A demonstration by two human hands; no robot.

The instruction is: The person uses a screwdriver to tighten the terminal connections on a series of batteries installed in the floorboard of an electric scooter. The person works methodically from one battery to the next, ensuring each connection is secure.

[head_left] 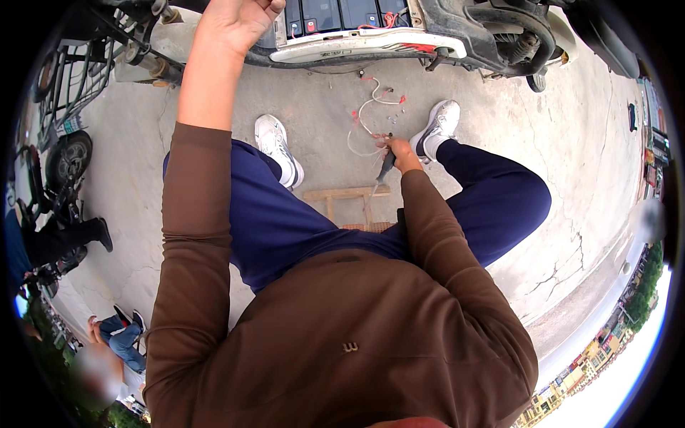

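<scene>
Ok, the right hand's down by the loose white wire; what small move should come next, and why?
Probably lift the white wire off the ground: part of it reaches the right hand, which grips a dark-handled tool, while the left hand is up beside the batteries. I can't tell whether the fingers already hold it.

The top edge crops the left hand (pixel 241 27).

Two hands (pixel 404 154), one dark-handled tool (pixel 386 165), two white sneakers (pixel 272 140), one wooden stool (pixel 342 193); several batteries (pixel 322 13), exact count unclear.
</scene>
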